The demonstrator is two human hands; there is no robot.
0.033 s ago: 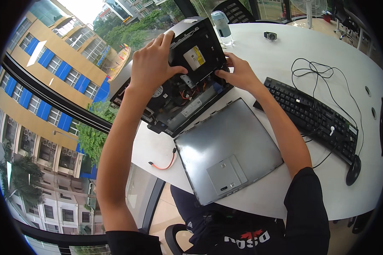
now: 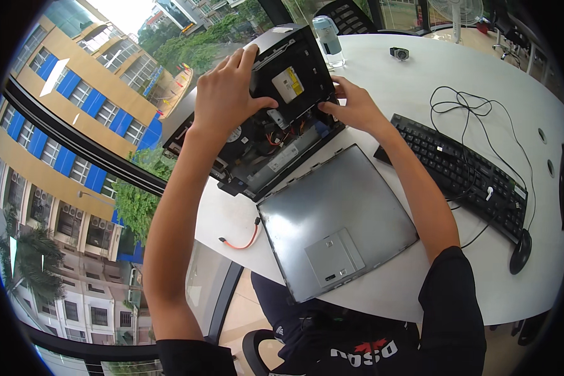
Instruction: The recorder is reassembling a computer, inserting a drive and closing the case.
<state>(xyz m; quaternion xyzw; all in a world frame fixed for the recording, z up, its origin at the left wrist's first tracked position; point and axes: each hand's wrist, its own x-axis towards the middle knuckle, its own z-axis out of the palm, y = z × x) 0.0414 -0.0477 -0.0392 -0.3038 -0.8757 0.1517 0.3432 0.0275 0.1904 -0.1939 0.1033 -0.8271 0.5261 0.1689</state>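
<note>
An opened desktop computer case (image 2: 279, 164) stands tilted at the table's far left, with its inside facing me. Its bay holds an optical drive with a white and yellow label (image 2: 288, 84), and coloured wires run below it. My left hand (image 2: 222, 100) grips the upper edge, fingers over the top and thumb reaching inside. At the right side, my right hand (image 2: 356, 109) is closed on the case edge; its thumb is inside and some fingers are hidden. A grey metal side panel (image 2: 341, 200) lies flat in front of the case. Beside it is a red cable with black ends (image 2: 252, 235).
To the right are a black keyboard (image 2: 460, 169), its looped cord and a black mouse (image 2: 520, 252). A white earbud (image 2: 489, 193) rests on the keyboard. Behind the case stands a water bottle (image 2: 328, 44), with a wristwatch (image 2: 399, 54) farther right. A window borders the left.
</note>
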